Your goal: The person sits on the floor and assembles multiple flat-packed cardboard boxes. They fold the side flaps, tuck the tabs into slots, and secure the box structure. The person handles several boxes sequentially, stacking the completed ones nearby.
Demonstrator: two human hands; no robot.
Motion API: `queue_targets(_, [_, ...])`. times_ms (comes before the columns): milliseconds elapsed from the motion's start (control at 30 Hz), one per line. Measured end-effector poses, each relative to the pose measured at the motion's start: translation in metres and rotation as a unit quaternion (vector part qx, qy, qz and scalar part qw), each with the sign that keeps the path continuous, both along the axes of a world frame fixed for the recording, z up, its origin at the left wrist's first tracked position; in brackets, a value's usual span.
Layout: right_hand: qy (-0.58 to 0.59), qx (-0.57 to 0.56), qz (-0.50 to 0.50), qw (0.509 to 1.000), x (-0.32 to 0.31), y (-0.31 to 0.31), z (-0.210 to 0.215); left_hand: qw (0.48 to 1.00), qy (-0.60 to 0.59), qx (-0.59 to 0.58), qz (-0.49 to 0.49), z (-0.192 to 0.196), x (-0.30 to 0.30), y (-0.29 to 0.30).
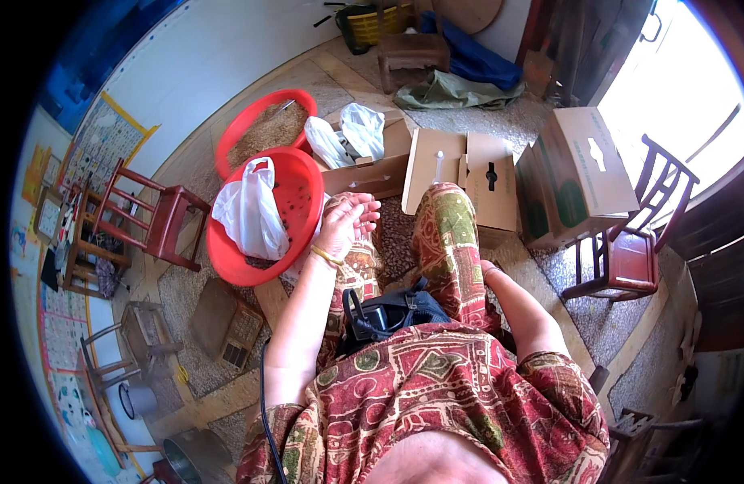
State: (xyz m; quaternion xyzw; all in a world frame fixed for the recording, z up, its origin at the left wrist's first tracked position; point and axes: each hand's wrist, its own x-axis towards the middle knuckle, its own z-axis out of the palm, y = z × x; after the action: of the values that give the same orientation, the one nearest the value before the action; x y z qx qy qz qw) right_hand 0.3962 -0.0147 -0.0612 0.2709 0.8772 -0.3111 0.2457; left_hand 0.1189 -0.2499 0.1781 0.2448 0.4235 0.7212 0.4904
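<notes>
A person in red and green patterned clothes is sitting with knees apart, and a red front basin (pixel 306 181) is standing low beside the left knee, apparently placed there for easy reach. Inside the front basin a white plastic bag (pixel 251 214) is slumping, its top bunching upward; the raised sides are probably keeping it from tipping over. Small dark bits are lying scattered around the bag on the basin's red floor.

Just right of the front basin, the left hand (pixel 348 226) is hovering over the knee, wearing a yellowish bracelet (pixel 327 256). Its fingers are curling loosely, only partly closing, and no object is showing in them; the forearm seems to be easing its weight on the thigh. Farther right of the front basin, the right hand (pixel 489 270) is reaching down beside the other knee. The leg is hiding its fingers, so whether they are gripping anything cannot be told.

Behind the front basin, a back basin (pixel 224 149) is holding a brown, grainy heap (pixel 268 135), and the two rims are overlapping. To the right of the front basin, a shallow carton (pixel 373 179) is containing white bags (pixel 360 133), perhaps to gather them together. Farther right, an open carton (pixel 491 202) is spreading its flaps, and a tall carton (pixel 581 173) is standing next to it.
</notes>
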Motion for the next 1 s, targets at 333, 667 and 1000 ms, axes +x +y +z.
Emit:
queue_targets(333, [0.052,-0.146,-0.198,0.968,0.031,0.032,-0.077,0.989,0.018,-0.133,-0.058,-0.059,-0.01,0.093])
queue_targets(667, [0.209,-0.379,-0.579,0.691,-0.029,0.045,-0.033,0.936,0.086,-0.342,-0.013,-0.124,-0.038,0.152])
queue_targets(1000, [0.286,-0.467,-0.656,0.52,-0.059,0.058,-0.03,0.841,0.31,-0.444,0.012,-0.243,-0.041,0.174])
